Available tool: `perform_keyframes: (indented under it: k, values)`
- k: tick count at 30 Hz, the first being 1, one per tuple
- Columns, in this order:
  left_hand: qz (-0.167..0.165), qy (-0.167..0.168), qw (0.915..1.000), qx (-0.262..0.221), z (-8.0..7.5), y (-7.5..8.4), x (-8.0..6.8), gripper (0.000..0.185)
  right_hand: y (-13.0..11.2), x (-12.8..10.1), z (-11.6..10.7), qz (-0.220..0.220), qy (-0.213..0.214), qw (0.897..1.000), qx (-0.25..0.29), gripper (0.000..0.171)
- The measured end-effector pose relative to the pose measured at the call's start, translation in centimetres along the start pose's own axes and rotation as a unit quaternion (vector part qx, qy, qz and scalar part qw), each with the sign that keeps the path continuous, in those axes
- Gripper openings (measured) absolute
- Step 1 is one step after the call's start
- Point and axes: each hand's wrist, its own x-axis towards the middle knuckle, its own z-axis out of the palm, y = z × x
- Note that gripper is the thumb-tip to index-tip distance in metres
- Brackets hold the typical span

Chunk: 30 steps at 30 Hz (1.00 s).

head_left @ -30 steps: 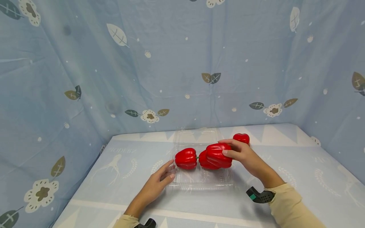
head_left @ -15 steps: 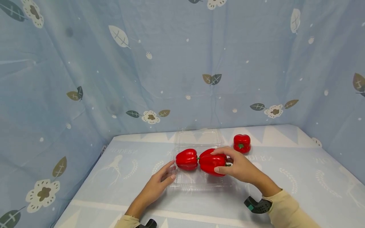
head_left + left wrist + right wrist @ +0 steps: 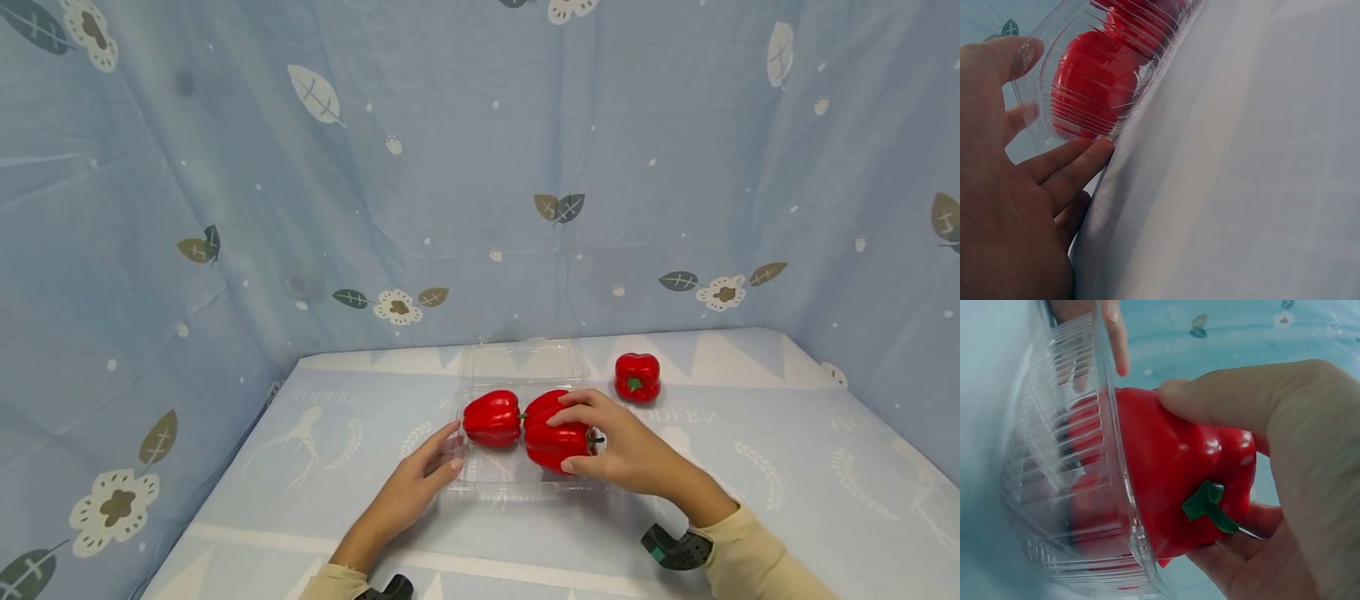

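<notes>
Since a second ago the right hand (image 3: 626, 454) has carried its red pepper (image 3: 555, 437) down from above the others, so it now sits low inside the clear plastic tray (image 3: 525, 483), beside the pepper at the tray's left (image 3: 492, 417). Thumb and fingers are curled round this pepper; the right wrist view shows the thumb (image 3: 1222, 400) across its top and the green stem (image 3: 1209, 503) pointing toward the palm, a detail the head view shows only as a small green tip. That same view shows the ribbed tray wall (image 3: 1116, 475) crossing in front of the pepper.

Fingers of the left hand (image 3: 420, 479) lie straight against the tray's left edge. Its wrist view shows the fingertips (image 3: 1094, 153) touching the ribbed wall at its base, with red showing through the plastic, and the thumb up by the rim.

Only the head view shows another pepper (image 3: 637, 377) standing apart on the pale blue tablecloth (image 3: 300, 467), behind and right of the tray.
</notes>
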Motion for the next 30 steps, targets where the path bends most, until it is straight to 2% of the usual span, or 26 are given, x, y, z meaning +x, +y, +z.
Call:
perform_keyframes:
  k: [4, 8, 12, 30]
  values:
    - [0.001, 0.005, 1.0, 0.002, 0.2, -0.8, 0.4, 0.06, 0.1, -0.1, 0.1, -0.005, -0.012, 1.0, -0.016, 0.045]
    - [0.002, -0.002, 1.0, -0.001, -0.1, 1.0, -0.2, 0.062, 0.3, -0.2, 0.1, -0.011, -0.016, 0.999, -0.046, 0.045]
    - [0.002, -0.006, 1.0, 0.002, -0.2, 1.6, -0.4, 0.062, 0.2, -0.2, 0.1, -0.02, -0.022, 0.997, -0.067, 0.045]
    - [-0.006, -0.006, 1.0, 0.003, -0.2, 1.4, -0.5, 0.063, 0.0, -0.4, -0.8, -0.021, -0.031, 0.994, -0.106, 0.035]
